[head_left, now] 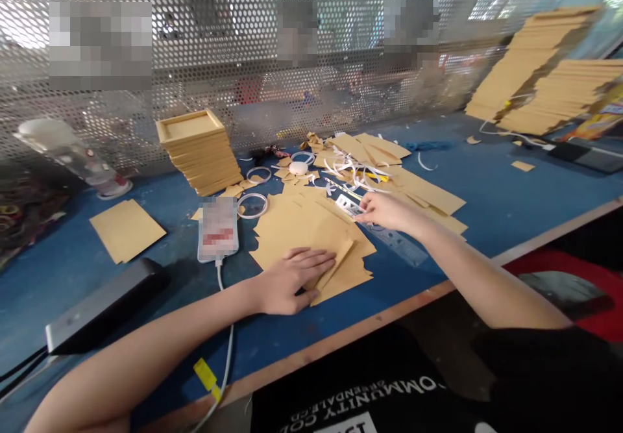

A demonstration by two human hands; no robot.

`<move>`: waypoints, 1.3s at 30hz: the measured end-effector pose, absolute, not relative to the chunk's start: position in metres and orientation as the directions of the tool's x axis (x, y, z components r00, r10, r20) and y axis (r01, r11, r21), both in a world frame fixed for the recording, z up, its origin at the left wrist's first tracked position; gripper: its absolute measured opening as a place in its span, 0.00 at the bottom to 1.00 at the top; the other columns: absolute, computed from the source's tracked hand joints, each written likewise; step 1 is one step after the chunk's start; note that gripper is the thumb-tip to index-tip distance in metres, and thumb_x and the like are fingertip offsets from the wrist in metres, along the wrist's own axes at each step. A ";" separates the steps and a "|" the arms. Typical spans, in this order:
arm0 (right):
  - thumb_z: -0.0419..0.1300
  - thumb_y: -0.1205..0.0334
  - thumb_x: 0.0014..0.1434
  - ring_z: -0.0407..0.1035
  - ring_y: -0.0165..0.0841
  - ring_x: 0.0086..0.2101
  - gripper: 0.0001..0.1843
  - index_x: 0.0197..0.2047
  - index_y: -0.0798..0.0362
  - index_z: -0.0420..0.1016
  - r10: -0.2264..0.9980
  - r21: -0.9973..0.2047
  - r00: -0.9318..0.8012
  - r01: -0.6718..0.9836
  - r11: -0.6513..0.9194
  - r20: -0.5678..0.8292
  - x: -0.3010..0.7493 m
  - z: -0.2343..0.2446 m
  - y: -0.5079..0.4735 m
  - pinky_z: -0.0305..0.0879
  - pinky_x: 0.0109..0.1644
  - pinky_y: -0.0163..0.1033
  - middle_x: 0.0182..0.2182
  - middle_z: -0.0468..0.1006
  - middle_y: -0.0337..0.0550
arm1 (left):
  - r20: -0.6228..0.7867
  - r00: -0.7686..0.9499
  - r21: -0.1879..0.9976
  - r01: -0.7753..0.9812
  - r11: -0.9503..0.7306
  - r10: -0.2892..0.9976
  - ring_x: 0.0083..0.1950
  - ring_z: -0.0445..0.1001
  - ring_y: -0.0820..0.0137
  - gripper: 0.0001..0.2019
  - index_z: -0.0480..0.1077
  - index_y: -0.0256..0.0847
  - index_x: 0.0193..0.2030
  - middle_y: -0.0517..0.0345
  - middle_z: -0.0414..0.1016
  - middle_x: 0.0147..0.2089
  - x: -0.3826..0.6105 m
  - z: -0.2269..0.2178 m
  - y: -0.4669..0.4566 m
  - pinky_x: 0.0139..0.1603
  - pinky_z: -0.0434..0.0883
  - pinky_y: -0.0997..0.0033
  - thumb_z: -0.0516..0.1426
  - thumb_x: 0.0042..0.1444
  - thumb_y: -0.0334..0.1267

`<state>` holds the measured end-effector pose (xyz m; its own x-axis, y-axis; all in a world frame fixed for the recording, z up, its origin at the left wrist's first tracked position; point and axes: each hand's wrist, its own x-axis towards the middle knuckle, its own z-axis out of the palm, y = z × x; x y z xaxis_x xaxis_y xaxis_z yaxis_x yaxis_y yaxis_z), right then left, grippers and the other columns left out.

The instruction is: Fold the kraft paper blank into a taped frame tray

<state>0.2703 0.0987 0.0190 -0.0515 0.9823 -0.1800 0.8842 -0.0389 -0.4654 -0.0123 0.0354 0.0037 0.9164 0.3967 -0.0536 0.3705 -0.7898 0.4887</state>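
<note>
My left hand (296, 280) lies flat on a pile of brown kraft-paper sheets (302, 222), its fingers stretched over a folded flap (335, 267) near the front of the pile. At the pile's right edge my right hand (384, 211) has thumb and fingers pinched on a small white label (348, 206) with dark print. A clear ruler (399, 245) lies on the table under my right forearm. White curled strips (357, 172) and a yellow-handled tool (377, 176), partly covered, lie just beyond the right hand.
A stack of folded brown paper (209, 154) stands at the back left, taller stacks (530, 56) at the back right. On the blue table are a phone (219, 228) with a cable, tape rings (252, 206), a black device (111, 303) and a bottle (82, 154). A perforated metal screen (219, 63) rises behind.
</note>
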 end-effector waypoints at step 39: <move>0.57 0.51 0.60 0.46 0.27 0.20 0.32 0.67 0.46 0.60 0.912 -0.809 -0.280 0.582 -0.086 -0.298 0.252 -0.006 0.007 0.43 0.23 0.34 0.18 0.54 0.29 | -0.078 0.819 0.654 0.472 -0.591 0.568 0.73 0.40 0.50 0.52 0.29 0.41 0.73 0.42 0.35 0.74 -0.010 -0.004 0.042 0.70 0.48 0.45 0.61 0.52 0.42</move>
<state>0.2516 0.0066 -0.0061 -0.2803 0.9124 -0.2983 0.5817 -0.0857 -0.8088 -0.0103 0.0419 -0.0045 0.8193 0.5680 -0.0784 0.4722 -0.5907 0.6542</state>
